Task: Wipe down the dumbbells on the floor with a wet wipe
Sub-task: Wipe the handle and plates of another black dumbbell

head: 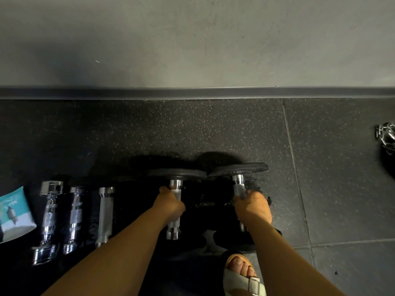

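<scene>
Rubber floor [192,129] — 1 dumbbell [176,185] is gripped by the left hand [171,205], a 2nd dumbbell [238,182] by the right hand [253,207]; pack [15,212] to be reached first.

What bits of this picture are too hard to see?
Head view:
Wipe pack: cut by left edge.
Chain-like object: cut by right edge.
Left dumbbell, right dumbbell: near plates lost in shadow behind arms.
Left hand, right hand: curled fingers hide any wipe.

Row of chrome-handled dumbbells [49,221] parallel on dark floor [192,129], teal wet-wipe pack [15,214] at left end.
</scene>
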### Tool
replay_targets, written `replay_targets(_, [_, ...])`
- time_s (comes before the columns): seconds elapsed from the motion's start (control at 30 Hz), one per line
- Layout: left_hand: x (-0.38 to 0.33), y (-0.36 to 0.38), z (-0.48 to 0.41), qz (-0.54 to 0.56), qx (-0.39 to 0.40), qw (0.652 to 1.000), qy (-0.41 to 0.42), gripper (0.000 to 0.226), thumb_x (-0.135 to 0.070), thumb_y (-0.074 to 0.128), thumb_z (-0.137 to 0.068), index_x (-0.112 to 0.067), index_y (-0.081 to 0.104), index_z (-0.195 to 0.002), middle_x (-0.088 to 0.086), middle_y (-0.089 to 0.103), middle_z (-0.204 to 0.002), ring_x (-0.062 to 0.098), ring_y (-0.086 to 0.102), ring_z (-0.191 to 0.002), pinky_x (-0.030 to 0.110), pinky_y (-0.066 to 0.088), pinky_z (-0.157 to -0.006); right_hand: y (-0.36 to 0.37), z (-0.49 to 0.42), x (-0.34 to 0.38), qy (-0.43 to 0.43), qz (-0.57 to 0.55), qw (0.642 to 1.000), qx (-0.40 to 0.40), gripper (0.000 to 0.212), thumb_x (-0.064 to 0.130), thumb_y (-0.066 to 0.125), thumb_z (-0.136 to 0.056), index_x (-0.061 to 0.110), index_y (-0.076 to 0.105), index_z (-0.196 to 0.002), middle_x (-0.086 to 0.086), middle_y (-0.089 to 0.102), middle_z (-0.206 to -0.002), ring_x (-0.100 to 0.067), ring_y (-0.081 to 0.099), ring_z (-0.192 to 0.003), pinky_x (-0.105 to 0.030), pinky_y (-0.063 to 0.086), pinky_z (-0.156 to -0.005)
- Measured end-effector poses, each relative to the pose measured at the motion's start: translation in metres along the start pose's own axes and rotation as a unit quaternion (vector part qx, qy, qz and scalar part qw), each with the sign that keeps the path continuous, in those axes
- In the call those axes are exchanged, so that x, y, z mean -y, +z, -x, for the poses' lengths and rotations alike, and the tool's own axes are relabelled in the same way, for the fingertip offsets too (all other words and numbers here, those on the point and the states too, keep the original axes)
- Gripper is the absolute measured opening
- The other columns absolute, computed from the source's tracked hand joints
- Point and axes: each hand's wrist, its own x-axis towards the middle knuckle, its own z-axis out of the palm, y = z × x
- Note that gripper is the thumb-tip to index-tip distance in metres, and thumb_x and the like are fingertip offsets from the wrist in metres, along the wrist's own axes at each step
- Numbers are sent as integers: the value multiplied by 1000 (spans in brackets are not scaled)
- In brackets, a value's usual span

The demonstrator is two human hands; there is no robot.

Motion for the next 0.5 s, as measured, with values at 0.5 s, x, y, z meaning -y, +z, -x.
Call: replay_targets(0.5, [19,-52,100,-49,-6,994,96,79,-39,65,-86,-17,22,-149,6,53,-132,18,53,-115,21,40,-87,-13,10,4,35,8,999,34,39,35,72,-76,10,67,-105,-6,61,-86,-26,62,-83,-30,45,-69])
